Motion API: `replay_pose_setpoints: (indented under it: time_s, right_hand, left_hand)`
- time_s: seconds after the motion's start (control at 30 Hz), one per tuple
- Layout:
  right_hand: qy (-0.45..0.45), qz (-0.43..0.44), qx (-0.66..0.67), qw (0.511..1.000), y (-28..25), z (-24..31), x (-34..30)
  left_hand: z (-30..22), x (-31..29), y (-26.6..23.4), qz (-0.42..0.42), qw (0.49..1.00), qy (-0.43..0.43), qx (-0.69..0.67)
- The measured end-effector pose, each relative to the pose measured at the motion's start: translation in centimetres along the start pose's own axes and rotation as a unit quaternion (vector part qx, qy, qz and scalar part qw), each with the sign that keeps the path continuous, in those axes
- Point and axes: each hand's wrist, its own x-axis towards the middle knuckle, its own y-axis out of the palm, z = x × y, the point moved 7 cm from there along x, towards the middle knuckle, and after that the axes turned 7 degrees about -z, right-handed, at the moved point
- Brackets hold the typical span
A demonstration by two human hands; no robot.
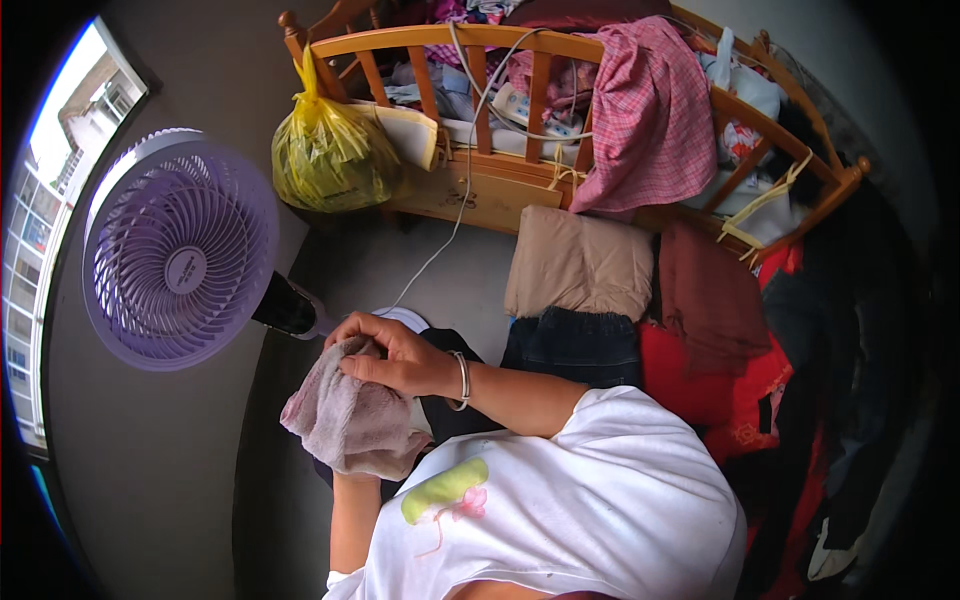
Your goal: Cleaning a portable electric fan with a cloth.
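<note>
A small pinkish-grey towel [355, 415] of fluffy cloth is bunched up in front of me, on the left side. My right hand [395, 352] comes across from the right and pinches its upper edge between thumb and fingers; a silver bangle circles that wrist. My left forearm rises from below and ends behind the towel, so the left hand is covered by the cloth and its fingers do not show. Close beyond my right hand stands a purple fan [185, 265], its head tilted to the left.
Folded clothes lie to the right: a beige padded piece [580, 265], dark jeans [570, 345], a brown cloth [710, 295] and red fabric [685, 385]. Behind is a wooden crib [420, 85] with a yellow plastic bag [335, 150] and a pink checked cloth [655, 115]. A white cable [468, 175] hangs down.
</note>
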Motion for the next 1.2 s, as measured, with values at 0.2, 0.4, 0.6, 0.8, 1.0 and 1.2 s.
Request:
replay_pose_setpoints:
  time_s: [0.2, 0.4, 0.6, 0.8, 1.0, 1.2]
  right_hand:
    - [-0.007, -0.042, -0.120, 0.992, -1.5, 0.1, 0.0]
    - [0.030, -0.047, -0.171, 0.984, -2.9, -2.3, -0.1]
    - [0.120, -0.013, -0.329, 0.936, -5.4, -12.3, -2.6]
    - [-0.048, 0.151, -0.646, 0.747, -6.6, -17.1, -8.6]
    - [0.016, 0.261, -0.662, 0.702, -6.2, -17.8, -9.7]
    - [0.080, 0.407, -0.696, 0.586, -8.1, -22.4, -11.8]
  left_hand:
    - [-3.2, -1.5, -1.7, -0.069, 0.996, 0.042, -0.040]
    - [-2.9, -3.6, -2.8, -0.008, 0.981, -0.018, -0.193]
    - [-5.5, -4.6, -4.3, 0.104, 0.874, -0.047, -0.473]
    - [-2.6, -2.1, -13.9, 0.053, 0.895, -0.037, -0.441]
    - [-2.5, -1.9, -17.2, -0.066, 0.941, -0.044, -0.329]
    - [-1.2, -2.2, -17.2, -0.135, 0.948, -0.105, -0.269]
